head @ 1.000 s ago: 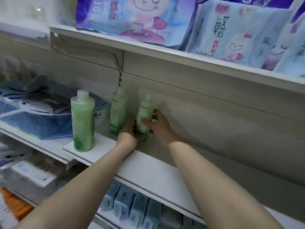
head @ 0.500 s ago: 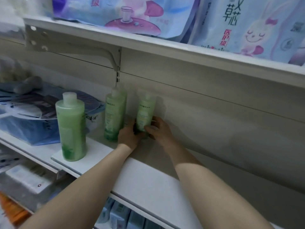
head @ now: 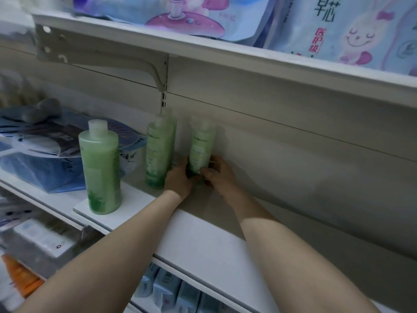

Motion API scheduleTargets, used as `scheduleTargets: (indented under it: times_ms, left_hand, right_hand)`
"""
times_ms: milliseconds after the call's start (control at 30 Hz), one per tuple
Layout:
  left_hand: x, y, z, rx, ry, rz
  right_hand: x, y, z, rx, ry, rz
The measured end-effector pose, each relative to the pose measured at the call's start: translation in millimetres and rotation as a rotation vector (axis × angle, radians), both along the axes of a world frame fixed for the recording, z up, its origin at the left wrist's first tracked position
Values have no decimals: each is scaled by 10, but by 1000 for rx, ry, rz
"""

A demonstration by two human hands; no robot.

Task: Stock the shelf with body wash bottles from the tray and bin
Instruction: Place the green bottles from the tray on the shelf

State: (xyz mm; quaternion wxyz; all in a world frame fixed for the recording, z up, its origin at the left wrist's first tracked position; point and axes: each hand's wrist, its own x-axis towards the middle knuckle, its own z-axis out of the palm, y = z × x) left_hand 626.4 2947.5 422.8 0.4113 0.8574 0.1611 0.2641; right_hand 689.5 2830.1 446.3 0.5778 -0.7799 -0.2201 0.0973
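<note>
lying at the far left of the white middle shelf [head: 203, 240] is a stack of blue plastic-wrapped packs [head: 38, 163] with a dark patterned sheet on top. just right of it, near the shelf's front edge, a tall green body wash bottle with a pale cap [head: 100, 168] stands upright on its own. further back, close to the beige back panel [head: 304, 154], a second green bottle [head: 159, 154] stands upright with another bottle partly hidden right behind it, below the white shelf bracket [head: 135, 62]. next comes the left hand [head: 178, 179], its fingers curled round the lower left side of a third green labelled bottle [head: 201, 150], which stands upright against the back panel, just beside the second bottle. the right hand [head: 220, 175] meets the same bottle from the other side, thumb on its front near the base and fingers wrapped towards the back, so both hands grip it low down; whether its base rests fully on the shelf is hidden by the hands. both bare forearms reach in from the bottom edge. to the right of the hands the shelf runs on bare. on the upper shelf [head: 225, 50] sit soft purple and blue packs printed with a cartoon rabbit [head: 338, 30]. below the middle shelf, a row of pale blue boxes [head: 167, 290] shows between the arms, and an orange item [head: 20, 276] sits at the lower left, blurred.
</note>
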Motion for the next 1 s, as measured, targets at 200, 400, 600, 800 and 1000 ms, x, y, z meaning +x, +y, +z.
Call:
scheduleTargets:
  times_ms: [200,400,600,800,1000]
  left_hand:
    - [-49,-103,36,-20,76,-11]
    - [-308,-250,55,-131,110,-61]
    - [-907,-345,51,-117,66,-108]
    - [-1619,-552,99,-226,-96,-227]
    - [-2194,-711,-45,-313,-183,-269]
  right_hand:
    - [-160,-62,18,-75,-9,49]
    - [-565,-281,75,-127,-28,48]
    - [-1025,-431,72,-125,-7,-93]
    - [-1759,-675,28,82,123,-104]
    - [-2478,-958,-205,154,44,-190]
